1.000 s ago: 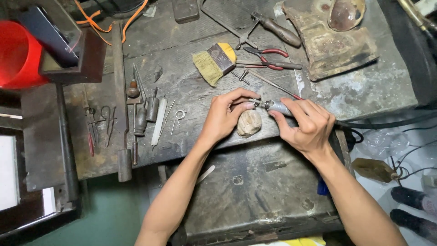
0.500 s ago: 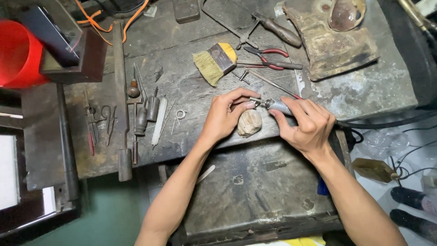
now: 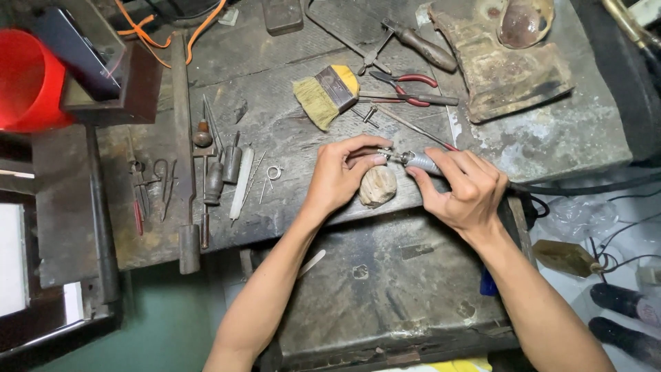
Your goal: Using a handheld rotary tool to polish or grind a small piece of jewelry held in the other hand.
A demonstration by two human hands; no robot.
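Change since the earlier frame: next to none; both our hands stay locked at the same spot over the wooden peg, the tool tip shifted only slightly.

Item, nearest: dark metal drawer tray (image 3: pixel 385 289) under the bench edge, between our forearms.

Item: worn wooden bench peg (image 3: pixel 378 186), rounded, at the bench's front edge, just below our fingertips.

Item: left hand (image 3: pixel 339 176), thumb and forefinger pressed together, pinching a small metal piece (image 3: pixel 383 153) above the peg; its shape is too small for us to tell.

Item: right hand (image 3: pixel 463 187), fingers closed around a silver rotary handpiece (image 3: pixel 418 161), tip meeting the small piece.

Item: workbench (image 3: pixel 289 138), grey and scarred.

Item, left of our hands: small wire ring (image 3: pixel 274 172), white stick (image 3: pixel 242 183), row of gravers and files (image 3: pixel 206 172).

Item, farther: yellow-handled brush (image 3: pixel 327 94), red-handled pliers (image 3: pixel 406 88).

Item, farthest: charred block (image 3: pixel 499 69) at right, red container (image 3: pixel 27 83) at left.
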